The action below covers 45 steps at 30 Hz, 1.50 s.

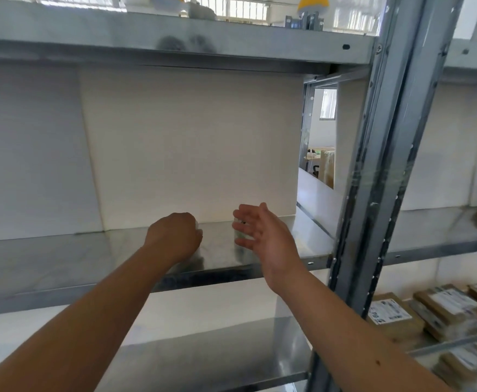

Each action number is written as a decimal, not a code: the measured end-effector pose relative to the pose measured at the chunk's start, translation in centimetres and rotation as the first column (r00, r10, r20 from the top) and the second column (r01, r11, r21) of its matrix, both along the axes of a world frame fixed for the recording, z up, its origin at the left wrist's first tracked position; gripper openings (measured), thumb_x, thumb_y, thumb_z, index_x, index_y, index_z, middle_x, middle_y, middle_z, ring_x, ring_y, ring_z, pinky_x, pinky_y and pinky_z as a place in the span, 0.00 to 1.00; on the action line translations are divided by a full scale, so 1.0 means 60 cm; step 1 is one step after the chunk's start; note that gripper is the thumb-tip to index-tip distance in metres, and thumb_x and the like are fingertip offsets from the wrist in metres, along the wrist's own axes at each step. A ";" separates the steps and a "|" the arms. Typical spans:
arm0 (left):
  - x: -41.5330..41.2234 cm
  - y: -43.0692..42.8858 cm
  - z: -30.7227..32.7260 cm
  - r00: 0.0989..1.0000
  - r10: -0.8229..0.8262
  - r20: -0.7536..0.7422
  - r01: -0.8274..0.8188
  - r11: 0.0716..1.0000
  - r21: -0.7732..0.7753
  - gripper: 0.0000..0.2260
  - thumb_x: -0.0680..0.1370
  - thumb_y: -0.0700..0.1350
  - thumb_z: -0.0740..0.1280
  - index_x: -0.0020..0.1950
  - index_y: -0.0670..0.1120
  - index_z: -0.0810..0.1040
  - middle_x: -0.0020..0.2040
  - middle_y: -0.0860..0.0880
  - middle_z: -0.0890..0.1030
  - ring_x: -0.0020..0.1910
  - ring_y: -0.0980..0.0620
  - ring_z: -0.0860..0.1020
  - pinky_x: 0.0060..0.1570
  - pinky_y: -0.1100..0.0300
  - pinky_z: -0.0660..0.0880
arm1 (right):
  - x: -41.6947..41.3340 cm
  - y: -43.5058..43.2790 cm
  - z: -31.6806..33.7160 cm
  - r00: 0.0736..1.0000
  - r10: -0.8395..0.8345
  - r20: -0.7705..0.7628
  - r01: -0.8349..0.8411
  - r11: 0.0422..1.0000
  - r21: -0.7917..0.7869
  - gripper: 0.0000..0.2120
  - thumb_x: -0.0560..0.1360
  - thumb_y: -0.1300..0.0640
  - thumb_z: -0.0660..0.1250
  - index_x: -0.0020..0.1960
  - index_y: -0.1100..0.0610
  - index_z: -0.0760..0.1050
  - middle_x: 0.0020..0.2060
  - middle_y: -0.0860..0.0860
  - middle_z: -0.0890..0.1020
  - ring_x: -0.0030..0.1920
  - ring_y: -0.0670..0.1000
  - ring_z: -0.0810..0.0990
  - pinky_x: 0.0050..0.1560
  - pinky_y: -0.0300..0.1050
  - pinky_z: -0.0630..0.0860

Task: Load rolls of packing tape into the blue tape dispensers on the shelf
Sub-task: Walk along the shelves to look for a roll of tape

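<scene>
My left hand (175, 236) hovers over the middle metal shelf (62, 264) with its fingers curled shut, knuckles away from me; whether anything is inside the fist is hidden. My right hand (260, 233) is a little to its right, palm turned left, fingers apart and holding nothing. A small gap separates the two hands. No tape roll shows on this shelf. On the top shelf (231, 43), small blue-grey objects (306, 21) stand below a yellow shape (313, 2); I cannot tell what they are.
A white panel (192, 142) backs the middle shelf. A grey steel upright (387, 154) stands right of my right hand. Several flat brown parcels with labels (429, 312) lie on the lower right shelf. Another bare shelf (203, 355) runs below my arms.
</scene>
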<state>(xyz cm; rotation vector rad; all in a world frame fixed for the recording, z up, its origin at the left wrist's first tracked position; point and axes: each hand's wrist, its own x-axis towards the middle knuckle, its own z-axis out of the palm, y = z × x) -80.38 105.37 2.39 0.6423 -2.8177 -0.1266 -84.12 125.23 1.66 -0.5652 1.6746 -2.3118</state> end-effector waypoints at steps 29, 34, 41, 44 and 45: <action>0.115 0.106 -0.004 0.750 0.390 -0.534 0.525 0.141 0.840 0.18 0.81 0.54 0.67 0.53 0.40 0.86 0.49 0.39 0.88 0.54 0.37 0.85 0.62 0.36 0.78 | 0.066 -0.035 0.014 0.979 0.194 0.056 -0.198 0.977 0.078 0.23 0.84 0.41 0.57 0.52 0.57 0.83 0.48 0.56 0.89 0.53 0.55 0.87 0.56 0.50 0.82; 0.134 0.116 -0.006 0.783 0.403 -0.473 0.488 0.074 0.870 0.20 0.81 0.56 0.66 0.58 0.41 0.84 0.52 0.40 0.88 0.53 0.39 0.86 0.56 0.44 0.82 | 0.078 -0.021 0.006 0.964 0.253 0.079 -0.257 0.965 0.041 0.23 0.84 0.42 0.58 0.54 0.59 0.84 0.50 0.56 0.89 0.53 0.55 0.87 0.55 0.50 0.83; 0.165 0.133 -0.010 0.745 0.519 -0.419 0.455 0.065 0.888 0.19 0.81 0.55 0.68 0.59 0.41 0.84 0.53 0.41 0.88 0.53 0.42 0.86 0.60 0.45 0.81 | 0.093 -0.021 -0.005 0.938 0.328 0.112 -0.333 0.943 0.027 0.22 0.84 0.43 0.58 0.49 0.57 0.83 0.45 0.54 0.89 0.50 0.54 0.87 0.53 0.50 0.81; 0.191 0.143 -0.014 0.722 0.568 -0.394 0.440 0.061 0.896 0.18 0.81 0.55 0.68 0.59 0.41 0.84 0.54 0.41 0.88 0.53 0.42 0.87 0.59 0.46 0.81 | 0.103 -0.025 -0.017 0.911 0.392 0.127 -0.397 0.918 0.019 0.22 0.85 0.43 0.57 0.48 0.57 0.83 0.44 0.54 0.89 0.48 0.53 0.87 0.48 0.47 0.80; 0.202 0.145 -0.017 0.713 0.581 -0.391 0.436 0.069 0.897 0.18 0.81 0.55 0.68 0.59 0.41 0.84 0.53 0.41 0.88 0.53 0.42 0.87 0.59 0.46 0.82 | 0.108 -0.026 -0.022 0.901 0.413 0.135 -0.419 0.908 0.016 0.23 0.85 0.43 0.57 0.49 0.57 0.84 0.45 0.55 0.89 0.48 0.53 0.87 0.48 0.47 0.80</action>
